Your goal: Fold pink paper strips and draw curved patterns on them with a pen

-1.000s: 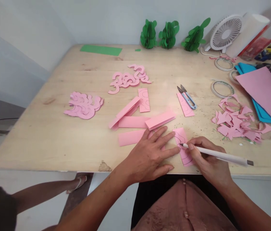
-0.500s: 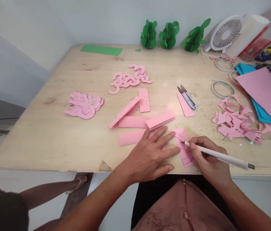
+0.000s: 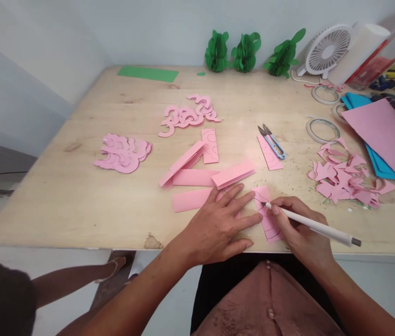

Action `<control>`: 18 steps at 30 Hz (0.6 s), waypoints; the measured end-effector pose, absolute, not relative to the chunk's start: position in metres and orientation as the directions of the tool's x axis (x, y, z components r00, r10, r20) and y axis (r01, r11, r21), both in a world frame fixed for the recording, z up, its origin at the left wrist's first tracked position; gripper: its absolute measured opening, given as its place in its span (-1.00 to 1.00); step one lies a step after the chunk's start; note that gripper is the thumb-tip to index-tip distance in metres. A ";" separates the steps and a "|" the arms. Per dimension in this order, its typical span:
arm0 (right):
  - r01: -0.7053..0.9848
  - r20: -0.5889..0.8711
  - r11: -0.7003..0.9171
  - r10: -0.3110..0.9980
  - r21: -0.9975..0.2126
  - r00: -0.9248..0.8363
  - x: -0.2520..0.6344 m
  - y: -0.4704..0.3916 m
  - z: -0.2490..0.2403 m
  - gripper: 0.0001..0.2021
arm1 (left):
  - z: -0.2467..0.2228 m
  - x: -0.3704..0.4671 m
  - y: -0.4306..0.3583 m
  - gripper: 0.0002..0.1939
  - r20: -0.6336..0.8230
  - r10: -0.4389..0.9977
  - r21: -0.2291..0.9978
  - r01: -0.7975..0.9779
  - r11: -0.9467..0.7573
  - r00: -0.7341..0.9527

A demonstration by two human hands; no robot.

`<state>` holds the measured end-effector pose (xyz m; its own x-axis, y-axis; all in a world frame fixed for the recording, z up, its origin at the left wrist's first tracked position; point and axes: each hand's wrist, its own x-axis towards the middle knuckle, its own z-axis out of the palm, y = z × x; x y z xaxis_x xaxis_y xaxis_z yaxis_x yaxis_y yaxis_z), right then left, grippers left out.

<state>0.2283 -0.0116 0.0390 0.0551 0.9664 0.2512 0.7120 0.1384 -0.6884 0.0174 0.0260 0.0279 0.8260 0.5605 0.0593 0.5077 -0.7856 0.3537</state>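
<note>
My right hand (image 3: 300,228) grips a white pen (image 3: 320,227), its tip on a small pink paper strip (image 3: 269,228) marked with dark curved lines. My left hand (image 3: 216,226) lies flat with fingers spread, two fingertips at that strip's left edge and others over folded pink strips (image 3: 190,200). More folded pink pieces (image 3: 234,174) lie just beyond it. Blue-handled snips (image 3: 273,143) rest on another marked strip (image 3: 267,154). A further marked strip (image 3: 210,146) lies beyond the folded ones.
Curvy pink cutouts (image 3: 123,153) sit at the left, others (image 3: 186,114) further back. Pink scraps (image 3: 349,179), tape rolls (image 3: 323,130) and pink and blue sheets (image 3: 390,140) are at the right. Green paper figures (image 3: 246,52) and a fan (image 3: 328,50) line the wall. A person's leg (image 3: 74,282) shows lower left.
My right hand and the pen have moved slightly left, and the pen tip has shifted up and left on the marked strip. My left hand has stayed in place.
</note>
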 end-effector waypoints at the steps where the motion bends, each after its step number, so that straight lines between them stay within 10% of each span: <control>1: 0.698 0.245 0.136 0.968 -0.703 0.058 0.229 -0.012 0.039 -0.88 | 0.028 0.017 0.026 -0.52 0.060 0.561 0.354 0.508 -0.786 0.826; 8: 0.615 0.237 0.150 0.969 -0.774 0.062 0.239 -0.023 0.038 -0.85 | 0.027 0.017 0.026 -0.51 0.072 0.557 0.352 0.502 -0.790 0.827; 18: 0.744 0.514 0.556 0.790 -0.371 -0.334 0.255 -0.041 0.027 -0.65 | 0.025 0.018 0.026 -0.50 0.070 0.556 0.332 0.506 -0.796 0.828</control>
<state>0.2553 -0.0411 0.0270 -0.3339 0.7903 0.5137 0.7438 0.5557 -0.3714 0.0180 0.0260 0.0247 0.8284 0.5558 0.0697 0.5062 -0.7961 0.3315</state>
